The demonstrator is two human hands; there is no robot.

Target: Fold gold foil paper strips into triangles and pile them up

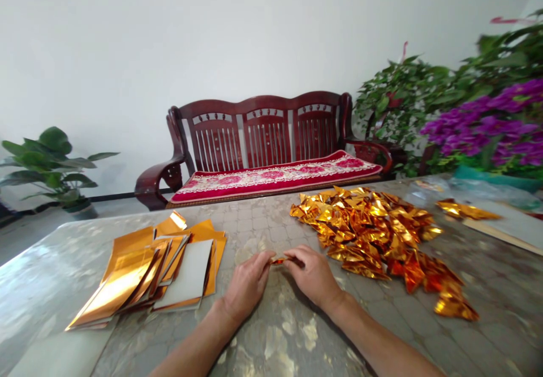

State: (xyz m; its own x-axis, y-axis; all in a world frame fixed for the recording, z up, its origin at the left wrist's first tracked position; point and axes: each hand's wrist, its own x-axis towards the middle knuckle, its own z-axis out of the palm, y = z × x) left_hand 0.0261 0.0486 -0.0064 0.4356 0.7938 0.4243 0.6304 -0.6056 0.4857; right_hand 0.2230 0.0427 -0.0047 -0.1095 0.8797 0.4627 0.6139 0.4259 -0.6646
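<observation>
My left hand (249, 280) and my right hand (313, 272) meet over the middle of the table, both closed in a pinch. Between their fingertips is a small strip of folded gold foil paper (279, 261), mostly hidden by the fingers. Left of my hands lies a loose stack of gold foil paper sheets (127, 269), some showing their pale backs. To the right spreads a large heap of folded gold foil pieces (360, 224), shaped like ingots, with a single folded piece (456, 302) at its near end.
A patterned cover lies on the table (271, 332). Behind it stands a dark red wooden bench (267, 134) with a red floral cushion (275, 176). Purple flowers (487, 122), clear plastic (487, 193) and a pale board (509, 230) are at right; a potted plant (55, 168) is at left.
</observation>
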